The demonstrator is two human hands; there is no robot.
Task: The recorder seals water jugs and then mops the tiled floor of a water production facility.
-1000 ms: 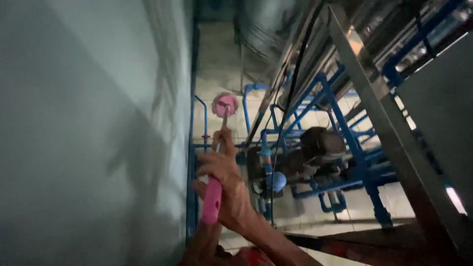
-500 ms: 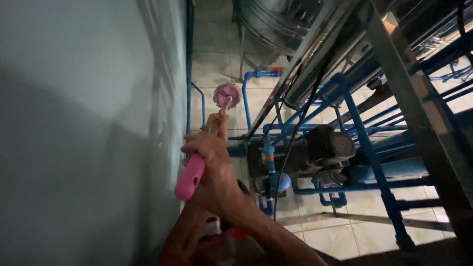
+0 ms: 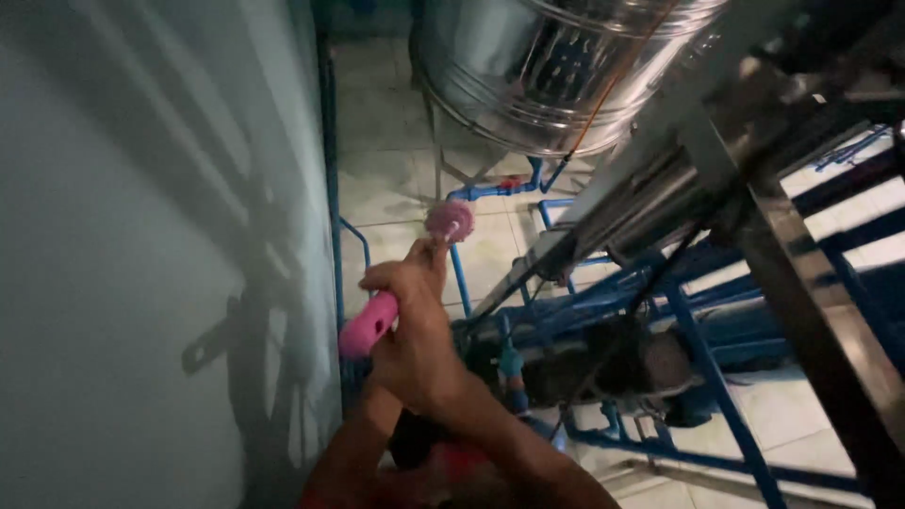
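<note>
A pink tool (image 3: pixel 401 292) with a thick handle and a small round toothed head is held up in the right hand (image 3: pixel 415 339), whose fingers are wrapped tightly round the handle while the forefinger is stretched along the thin shaft toward the head. The handle's blunt end sticks out to the left of the fist, close to the pale green wall (image 3: pixel 141 264). The left hand (image 3: pixel 344 462) is seen only as a forearm rising beside the right wrist (its fingers are hidden behind the right hand, so whether it is open or closed cannot be told). Something red and dark (image 3: pixel 443 462) is glimpsed below the wrists, too blurred to identify. Right of the wall, a large ribbed steel tank (image 3: pixel 547 75) stands on a tiled floor (image 3: pixel 386 188). Blue pipes (image 3: pixel 490 193) run beneath the tank and along the wall's edge, and a pump motor (image 3: pixel 650 363) is set within a blue frame (image 3: pixel 716 396).
</note>
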